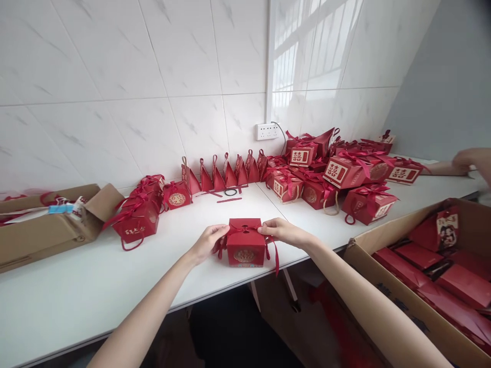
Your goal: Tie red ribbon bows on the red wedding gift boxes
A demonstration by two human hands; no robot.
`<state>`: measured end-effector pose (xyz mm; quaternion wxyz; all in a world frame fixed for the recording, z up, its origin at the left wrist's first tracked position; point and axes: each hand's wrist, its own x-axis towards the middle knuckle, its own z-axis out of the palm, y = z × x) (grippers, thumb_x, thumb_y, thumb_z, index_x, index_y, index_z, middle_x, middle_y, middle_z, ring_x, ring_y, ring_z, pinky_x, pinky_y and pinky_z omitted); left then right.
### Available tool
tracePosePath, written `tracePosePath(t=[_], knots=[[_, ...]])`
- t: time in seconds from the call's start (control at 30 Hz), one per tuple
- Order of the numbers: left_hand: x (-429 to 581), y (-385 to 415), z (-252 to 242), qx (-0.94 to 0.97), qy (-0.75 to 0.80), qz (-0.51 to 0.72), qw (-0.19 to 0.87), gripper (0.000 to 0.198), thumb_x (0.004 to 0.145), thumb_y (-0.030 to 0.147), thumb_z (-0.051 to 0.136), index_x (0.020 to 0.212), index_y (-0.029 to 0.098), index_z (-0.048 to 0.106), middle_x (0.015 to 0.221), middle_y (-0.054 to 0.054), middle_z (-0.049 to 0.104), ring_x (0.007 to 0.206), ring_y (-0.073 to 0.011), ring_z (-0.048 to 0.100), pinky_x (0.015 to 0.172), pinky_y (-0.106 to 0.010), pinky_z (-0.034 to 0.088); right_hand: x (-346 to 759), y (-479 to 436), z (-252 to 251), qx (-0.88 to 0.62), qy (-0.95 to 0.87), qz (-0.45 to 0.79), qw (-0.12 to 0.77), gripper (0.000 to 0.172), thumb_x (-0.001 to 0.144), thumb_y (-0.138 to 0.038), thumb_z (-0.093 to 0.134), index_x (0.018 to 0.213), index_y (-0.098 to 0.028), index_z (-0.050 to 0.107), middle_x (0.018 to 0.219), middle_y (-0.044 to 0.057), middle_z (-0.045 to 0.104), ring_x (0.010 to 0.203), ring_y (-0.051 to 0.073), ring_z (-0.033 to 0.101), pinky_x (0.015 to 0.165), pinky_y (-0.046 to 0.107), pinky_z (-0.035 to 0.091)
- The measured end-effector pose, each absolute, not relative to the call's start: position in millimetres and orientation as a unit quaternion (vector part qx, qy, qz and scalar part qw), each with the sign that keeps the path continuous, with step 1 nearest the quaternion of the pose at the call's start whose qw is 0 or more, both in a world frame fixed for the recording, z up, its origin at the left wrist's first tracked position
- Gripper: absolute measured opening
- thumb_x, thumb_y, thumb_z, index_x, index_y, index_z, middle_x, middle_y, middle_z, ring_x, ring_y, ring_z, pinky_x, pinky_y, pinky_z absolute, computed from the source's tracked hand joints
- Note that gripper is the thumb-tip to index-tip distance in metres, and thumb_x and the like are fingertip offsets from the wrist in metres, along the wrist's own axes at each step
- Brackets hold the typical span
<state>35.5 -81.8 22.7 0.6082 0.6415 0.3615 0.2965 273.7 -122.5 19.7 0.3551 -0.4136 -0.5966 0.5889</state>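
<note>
A small red gift box (246, 252) with a gold round emblem stands upright on the white table near its front edge. Across its top runs a dark red ribbon (251, 229), crossing at the middle; one loose end hangs down the right side. At the box's left top edge, my left hand (210, 242) is closed, with thumb and forefinger pinching the ribbon. Opposite it, my right hand (283, 232) pinches the ribbon at the right top edge. Its other fingers are curled, and parts of both hands' fingers are hidden.
Ribboned red boxes (341, 171) are heaped at the back right, others (136, 220) at left. A row of pointed red boxes (229, 176) lines the wall. Cardboard cartons stand left (49, 243) and right (383, 266). Another person's hand (470, 157) shows far right.
</note>
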Motion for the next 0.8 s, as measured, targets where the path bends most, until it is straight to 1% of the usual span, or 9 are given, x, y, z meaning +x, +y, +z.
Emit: tracePosePath(t=[0.17, 0.33, 0.43, 0.53, 0.57, 0.63, 0.7, 0.77, 0.8], knots=[[38, -94, 7, 0.564, 0.344, 0.407, 0.631, 0.037, 0.071, 0.043, 0.064, 0.056, 0.017, 0.042, 0.054, 0.005, 0.042, 0.05, -0.0078, 0.036, 0.049, -0.022, 0.029, 273, -120, 14, -0.356, -0.558, 0.646, 0.381, 0.034, 0.071, -0.043, 0.07, 0.062, -0.016, 0.052, 0.068, -0.001, 0.055, 0.069, 0.012, 0.054, 0.075, 0.029, 0.044], [37, -110, -6, 0.564, 0.372, 0.454, 0.58, 0.039, 0.075, 0.041, 0.059, 0.051, 0.018, 0.038, 0.049, 0.005, 0.037, 0.048, -0.008, 0.034, 0.048, -0.023, 0.027, 277, -117, 12, -0.37, -0.56, 0.654, 0.349, 0.038, 0.068, -0.046, 0.072, 0.062, -0.016, 0.049, 0.058, -0.004, 0.051, 0.055, 0.009, 0.051, 0.061, 0.025, 0.041], [39, -117, -8, 0.576, 0.389, 0.467, 0.546, 0.037, 0.077, 0.042, 0.055, 0.054, 0.018, 0.04, 0.05, 0.005, 0.04, 0.048, -0.0087, 0.038, 0.049, -0.023, 0.028, 283, -119, 22, -0.419, -0.593, 0.611, 0.315, 0.04, 0.068, -0.051, 0.069, 0.065, -0.016, 0.051, 0.057, -0.005, 0.049, 0.05, 0.008, 0.047, 0.057, 0.025, 0.039], [38, -122, -3, 0.606, 0.396, 0.443, 0.529, 0.037, 0.079, 0.045, 0.052, 0.055, 0.019, 0.04, 0.052, 0.004, 0.041, 0.049, -0.0091, 0.04, 0.05, -0.024, 0.031, 289, -126, 40, -0.477, -0.654, 0.528, 0.257, 0.039, 0.071, -0.053, 0.065, 0.066, -0.015, 0.056, 0.058, -0.003, 0.049, 0.055, 0.01, 0.047, 0.056, 0.025, 0.036], [37, -124, 0, 0.617, 0.398, 0.428, 0.527, 0.037, 0.079, 0.045, 0.052, 0.056, 0.019, 0.04, 0.053, 0.004, 0.041, 0.05, -0.0091, 0.041, 0.051, -0.023, 0.032, 290, -129, 47, -0.483, -0.671, 0.503, 0.251, 0.038, 0.073, -0.053, 0.063, 0.065, -0.016, 0.057, 0.058, -0.003, 0.049, 0.056, 0.011, 0.046, 0.056, 0.025, 0.035], [33, -128, 8, 0.638, 0.403, 0.396, 0.523, 0.034, 0.079, 0.044, 0.053, 0.059, 0.019, 0.042, 0.056, 0.004, 0.044, 0.051, -0.0093, 0.043, 0.052, -0.023, 0.034, 289, -134, 57, -0.478, -0.686, 0.473, 0.278, 0.036, 0.077, -0.051, 0.059, 0.063, -0.017, 0.057, 0.059, -0.003, 0.049, 0.058, 0.011, 0.045, 0.058, 0.025, 0.035], [30, -131, 16, 0.66, 0.41, 0.364, 0.514, 0.029, 0.079, 0.043, 0.054, 0.065, 0.019, 0.046, 0.059, 0.004, 0.048, 0.053, -0.0099, 0.046, 0.054, -0.023, 0.036, 283, -139, 63, -0.461, -0.68, 0.464, 0.331, 0.033, 0.078, -0.05, 0.058, 0.066, -0.018, 0.058, 0.066, -0.001, 0.054, 0.063, 0.012, 0.048, 0.062, 0.026, 0.037], [28, -131, 24, 0.678, 0.416, 0.346, 0.497, 0.026, 0.079, 0.043, 0.054, 0.07, 0.019, 0.048, 0.06, 0.004, 0.05, 0.053, -0.0104, 0.047, 0.053, -0.023, 0.036, 272, -141, 65, -0.44, -0.677, 0.458, 0.371, 0.031, 0.077, -0.048, 0.06, 0.068, -0.018, 0.061, 0.088, 0.004, 0.062, 0.076, 0.016, 0.055, 0.069, 0.027, 0.04], [28, -130, 28, 0.686, 0.42, 0.343, 0.485, 0.025, 0.079, 0.043, 0.054, 0.07, 0.019, 0.048, 0.059, 0.004, 0.05, 0.053, -0.0105, 0.047, 0.053, -0.023, 0.036, 266, -140, 65, -0.427, -0.68, 0.456, 0.385, 0.03, 0.076, -0.047, 0.061, 0.068, -0.018, 0.062, 0.101, 0.006, 0.063, 0.085, 0.019, 0.057, 0.073, 0.029, 0.041]])
